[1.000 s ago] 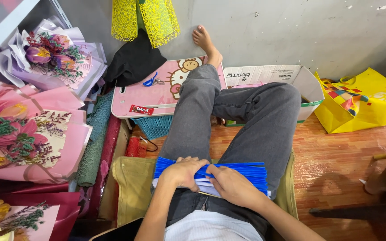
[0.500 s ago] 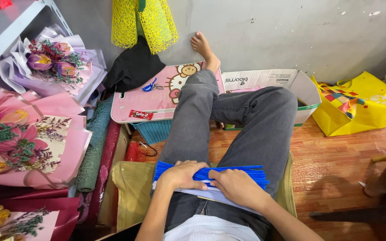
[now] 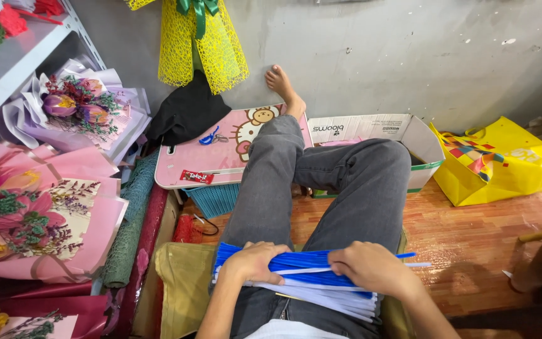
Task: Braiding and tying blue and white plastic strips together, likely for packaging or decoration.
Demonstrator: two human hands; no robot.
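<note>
On the lap, the left hand (image 3: 255,262) and the right hand (image 3: 371,269), a little apart, both press on a bundle of blue sticks (image 3: 308,260) whose lower part they hide, before a pink table (image 3: 221,150) partly covered by the leg.

The wooden floor (image 3: 472,245) carries everything here, and the pink lap table (image 3: 221,157) by the wall serves as the landmark: on its top lie a small blue tool (image 3: 208,136) and a red snack packet (image 3: 197,177). To the right of that table stand an open white cardboard box (image 3: 371,129) and, farther right, a yellow bag (image 3: 497,163); just in front of the table sits a teal basket (image 3: 216,199). To the left of the table lie pink-wrapped flower bouquets (image 3: 39,220) and rolls of mesh (image 3: 127,232), with a black cloth (image 3: 186,113) behind it against the wall.
</note>
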